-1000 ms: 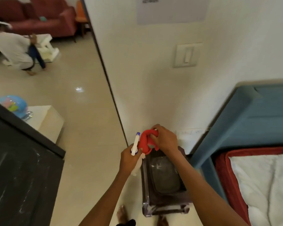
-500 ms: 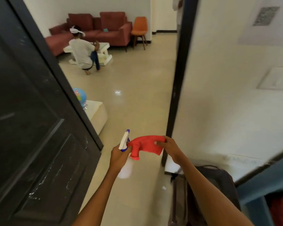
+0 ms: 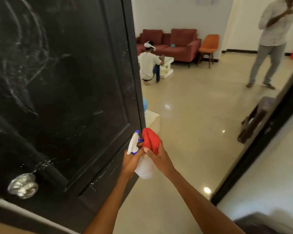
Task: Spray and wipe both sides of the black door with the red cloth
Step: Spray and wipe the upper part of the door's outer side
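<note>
The black door (image 3: 61, 92) fills the left half of the view, standing open, with whitish smears and droplets on its panel and a silver knob (image 3: 22, 185) low on the left. Just right of the door's edge, my left hand (image 3: 131, 162) grips a clear spray bottle (image 3: 145, 168) with a white and blue trigger head (image 3: 134, 142). My right hand (image 3: 156, 157) holds the bunched red cloth (image 3: 150, 141) right against the bottle's head. Both hands are close together and touch.
Beyond the doorway lies a shiny beige floor (image 3: 193, 124). A person kneels at a white low table (image 3: 167, 65) before a red sofa (image 3: 178, 43); another person (image 3: 269, 39) stands at the right. A dark suitcase (image 3: 255, 119) leans by the black door frame (image 3: 260, 141).
The view has swung left and up, from the suitcase and wall to the door face. My hands came together, and the red cloth is now bunched against the bottle's head.
</note>
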{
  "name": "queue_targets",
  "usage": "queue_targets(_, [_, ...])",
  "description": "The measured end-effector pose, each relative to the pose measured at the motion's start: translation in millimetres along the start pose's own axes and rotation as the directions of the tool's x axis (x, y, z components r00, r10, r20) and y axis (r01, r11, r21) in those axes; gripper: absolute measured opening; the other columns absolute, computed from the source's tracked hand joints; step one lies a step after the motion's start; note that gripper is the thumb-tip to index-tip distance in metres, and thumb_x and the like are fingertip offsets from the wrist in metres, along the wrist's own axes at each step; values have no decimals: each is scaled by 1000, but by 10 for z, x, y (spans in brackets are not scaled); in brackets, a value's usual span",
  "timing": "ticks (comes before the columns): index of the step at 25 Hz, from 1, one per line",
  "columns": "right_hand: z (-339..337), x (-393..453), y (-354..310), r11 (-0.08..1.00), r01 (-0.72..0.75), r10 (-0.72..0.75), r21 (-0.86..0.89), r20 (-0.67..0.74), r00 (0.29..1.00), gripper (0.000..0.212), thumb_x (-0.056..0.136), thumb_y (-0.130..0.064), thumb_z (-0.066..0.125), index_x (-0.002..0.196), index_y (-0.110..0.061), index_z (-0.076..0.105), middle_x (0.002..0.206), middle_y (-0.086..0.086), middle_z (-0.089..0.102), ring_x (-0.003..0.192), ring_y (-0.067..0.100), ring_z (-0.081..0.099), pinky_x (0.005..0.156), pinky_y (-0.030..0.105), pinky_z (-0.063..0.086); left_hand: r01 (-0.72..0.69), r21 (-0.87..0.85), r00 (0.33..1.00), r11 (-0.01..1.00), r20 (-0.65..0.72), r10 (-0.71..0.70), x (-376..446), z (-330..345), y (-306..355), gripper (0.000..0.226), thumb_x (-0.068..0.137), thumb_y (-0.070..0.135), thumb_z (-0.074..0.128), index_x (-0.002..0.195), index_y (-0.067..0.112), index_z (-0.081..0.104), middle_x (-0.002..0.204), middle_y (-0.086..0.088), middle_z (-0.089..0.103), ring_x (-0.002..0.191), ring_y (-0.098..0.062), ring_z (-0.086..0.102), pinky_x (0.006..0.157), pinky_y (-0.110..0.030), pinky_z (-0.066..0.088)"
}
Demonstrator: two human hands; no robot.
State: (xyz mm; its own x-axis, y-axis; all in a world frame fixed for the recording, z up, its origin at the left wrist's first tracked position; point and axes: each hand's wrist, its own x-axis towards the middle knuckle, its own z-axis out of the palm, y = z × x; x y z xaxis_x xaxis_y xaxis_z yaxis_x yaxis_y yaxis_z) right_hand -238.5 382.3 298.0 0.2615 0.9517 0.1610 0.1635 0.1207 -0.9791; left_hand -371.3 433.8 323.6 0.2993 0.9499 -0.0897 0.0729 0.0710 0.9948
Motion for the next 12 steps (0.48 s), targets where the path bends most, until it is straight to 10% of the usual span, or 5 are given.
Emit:
queue_targets(6, [171,612,-90,999,41,-45,22,217,975,83,92,-34,75,160,-34,27,158,-20,40,144,6,42,116,31,41,-39,41,999,998,22,38,374,-467,262,27,95,3,55,110,17,72,105,-4,76,107,-25,69,90,-34,55])
queue_targets(12, [82,1492,-316,1000,-8,8,20,13,1000,41,102,-24,60,143,-29,51,122,-6,65,118,19,65,95,29,56,-162,71,987,984,13,162,837,-461,778,27,96,20,63,123,17,69,111,-4,76,104,-23,72,95,-40,57])
